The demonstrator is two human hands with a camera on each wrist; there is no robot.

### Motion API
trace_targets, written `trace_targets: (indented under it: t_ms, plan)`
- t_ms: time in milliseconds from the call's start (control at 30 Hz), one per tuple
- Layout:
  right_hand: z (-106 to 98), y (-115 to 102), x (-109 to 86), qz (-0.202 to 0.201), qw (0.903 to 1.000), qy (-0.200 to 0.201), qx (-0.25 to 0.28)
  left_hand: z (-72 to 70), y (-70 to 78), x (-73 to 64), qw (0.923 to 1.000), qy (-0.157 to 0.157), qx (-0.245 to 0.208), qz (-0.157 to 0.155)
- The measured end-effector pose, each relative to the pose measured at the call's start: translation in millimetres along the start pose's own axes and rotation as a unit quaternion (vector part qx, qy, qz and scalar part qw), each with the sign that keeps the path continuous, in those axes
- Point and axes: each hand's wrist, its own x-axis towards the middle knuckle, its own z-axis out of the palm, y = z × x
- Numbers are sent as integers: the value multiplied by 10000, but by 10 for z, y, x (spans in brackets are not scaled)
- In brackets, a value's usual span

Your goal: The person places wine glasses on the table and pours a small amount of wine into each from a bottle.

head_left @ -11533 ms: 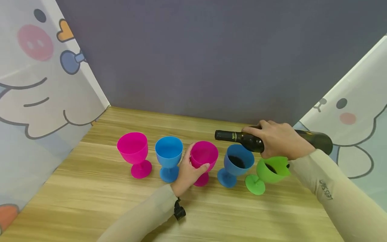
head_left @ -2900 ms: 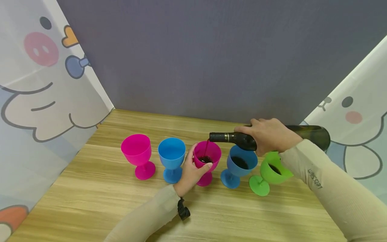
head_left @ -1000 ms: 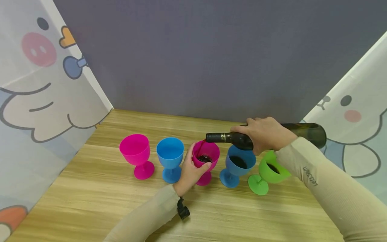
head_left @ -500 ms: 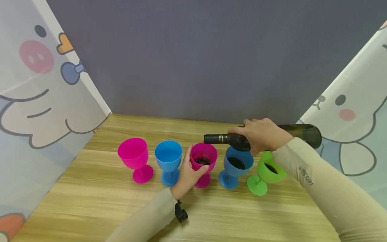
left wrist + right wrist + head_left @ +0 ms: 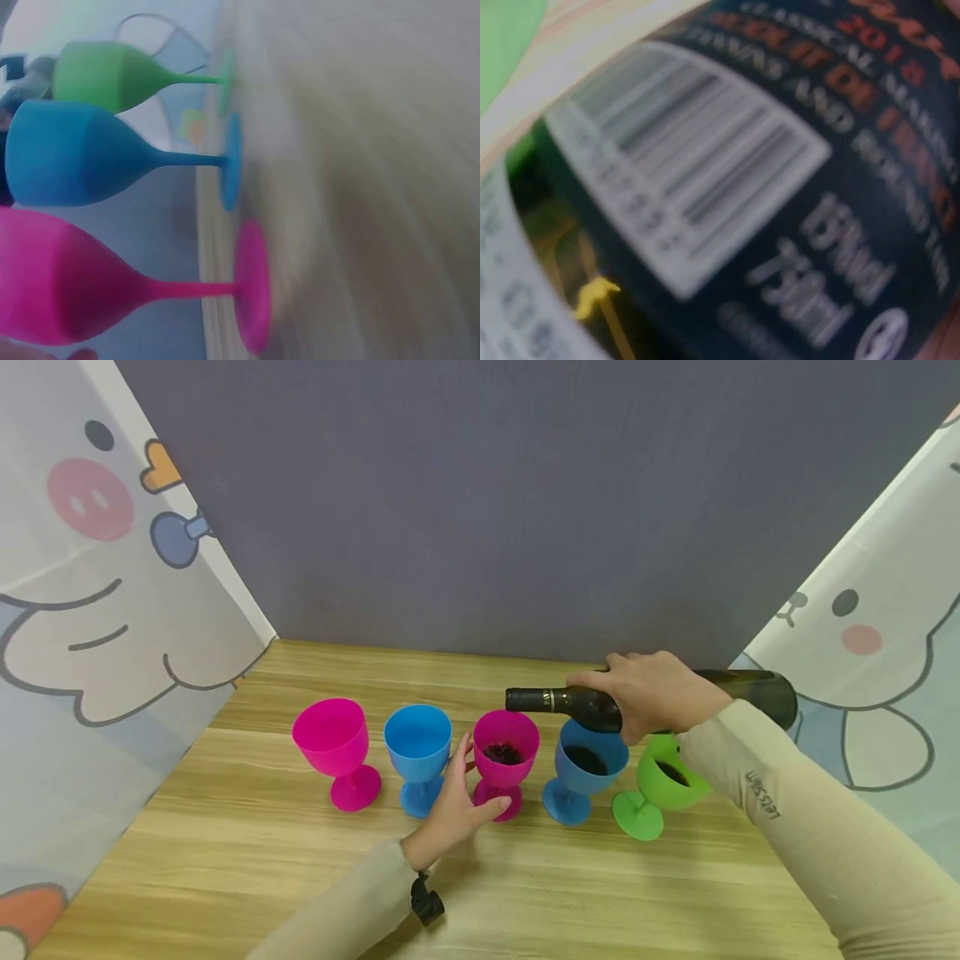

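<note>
Near the middle of the row my left hand (image 5: 452, 810) is open beside the pink goblet (image 5: 506, 739), thumb and fingers spread apart. Dark liquid lies in the bottom of that goblet, which stands upright. In the left wrist view a fingertip shows low beside the bowl of the pink goblet (image 5: 67, 277). My right hand (image 5: 656, 693) grips a dark wine bottle (image 5: 757, 693), held on its side with the neck pointing left. The bottle's mouth is over the pink goblet's far rim, and no stream shows. Its label fills the right wrist view.
On the wooden table (image 5: 225, 868), another pink goblet (image 5: 330, 739) and a blue goblet (image 5: 417, 743) stand to the left. A blue goblet (image 5: 573, 777) and a green goblet (image 5: 660, 797) to the right hold dark liquid. A grey panel (image 5: 480, 510) rises behind.
The red stream from the bottle has stopped. My left hand has let go of the pink goblet's bowl and drawn back toward the lower left. The bottle has barely moved in the last half second.
</note>
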Motion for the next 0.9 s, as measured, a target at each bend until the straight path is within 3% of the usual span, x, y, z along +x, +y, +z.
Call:
trace_targets:
  t_ms: [167, 400, 633, 900]
  plan:
    - [-11, -17, -2, 49, 9999, -36, 94, -86, -83, -126, 9981, -387, 334, 334]
    - [0, -9, -4, 70, 9995, -53, 314, -313, -139, -285, 9941, -1010, 386, -13]
    - [7, -21, 10, 58, 9992, -65, 390, -623, -188, -415, 9824, -1639, 854, -256]
    - [-16, -21, 11, 106, 9991, -109, 384, -928, -196, -531, 9792, -1718, 999, -414]
